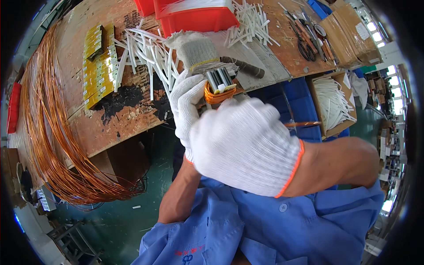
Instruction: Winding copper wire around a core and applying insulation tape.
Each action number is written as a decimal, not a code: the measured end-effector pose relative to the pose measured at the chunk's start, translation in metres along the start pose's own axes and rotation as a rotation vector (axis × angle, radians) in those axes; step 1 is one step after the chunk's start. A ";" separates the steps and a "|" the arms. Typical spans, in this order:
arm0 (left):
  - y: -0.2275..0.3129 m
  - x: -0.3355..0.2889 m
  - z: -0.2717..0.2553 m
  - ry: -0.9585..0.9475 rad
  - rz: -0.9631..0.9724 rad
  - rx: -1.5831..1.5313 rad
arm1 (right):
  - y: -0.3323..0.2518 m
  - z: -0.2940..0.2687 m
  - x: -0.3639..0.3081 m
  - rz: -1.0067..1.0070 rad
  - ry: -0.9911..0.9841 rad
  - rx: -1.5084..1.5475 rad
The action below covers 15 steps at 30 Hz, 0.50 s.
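White knit gloves cover both my hands. My left hand [184, 100] is wrapped around the left side of a small coil of copper wire [219, 95]. Dark metal cylinders [219, 78] stand side by side in the middle of that coil. Crossing in front of my left wrist, my right hand [245, 141] is closed in a fist against the coil's near side; its fingertips are hidden. A length of copper wire [304, 124] sticks out to the right from behind this fist. Just beyond the coil lie a dark wrapped rod [243, 67] and a greyish knit cloth [196, 51].
A big bundle of copper wire [57, 145] hangs over the table's left edge. Yellow parts [99, 66], loose white tubes [148, 53] and a red bin [196, 21] occupy the worn table [132, 108]. Scissors [306, 51] and tools lie far right, near a cardboard box of white tubes [332, 104].
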<state>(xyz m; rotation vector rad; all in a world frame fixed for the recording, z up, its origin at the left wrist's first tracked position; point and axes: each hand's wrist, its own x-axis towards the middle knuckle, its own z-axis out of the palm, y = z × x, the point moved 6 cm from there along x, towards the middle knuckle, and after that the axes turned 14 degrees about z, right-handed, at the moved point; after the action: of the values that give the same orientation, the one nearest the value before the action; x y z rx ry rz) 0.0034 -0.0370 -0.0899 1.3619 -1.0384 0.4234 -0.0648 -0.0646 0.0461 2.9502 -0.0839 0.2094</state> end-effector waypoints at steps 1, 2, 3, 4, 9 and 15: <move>-0.003 -0.002 -0.002 -0.020 -0.060 0.015 | -0.001 -0.002 0.015 -0.023 0.045 -0.007; 0.005 -0.003 0.007 -0.060 -0.104 -0.036 | 0.007 -0.014 0.023 -0.029 -0.054 0.016; 0.004 -0.009 0.011 -0.097 -0.161 -0.050 | 0.015 -0.016 0.036 -0.059 -0.152 0.069; 0.003 -0.014 0.016 -0.136 -0.217 -0.066 | 0.031 -0.010 0.048 -0.066 -0.193 0.084; 0.005 0.001 0.000 0.097 -0.247 -0.074 | 0.082 0.029 0.123 -0.158 -0.778 0.148; 0.010 0.011 -0.005 0.025 -0.054 0.018 | 0.134 0.045 0.070 0.283 -0.571 0.581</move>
<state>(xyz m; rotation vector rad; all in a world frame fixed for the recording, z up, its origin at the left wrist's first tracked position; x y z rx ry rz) 0.0028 -0.0333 -0.0750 1.3942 -0.9771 0.4102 0.0012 -0.2071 0.0365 3.4511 -0.6110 -0.6956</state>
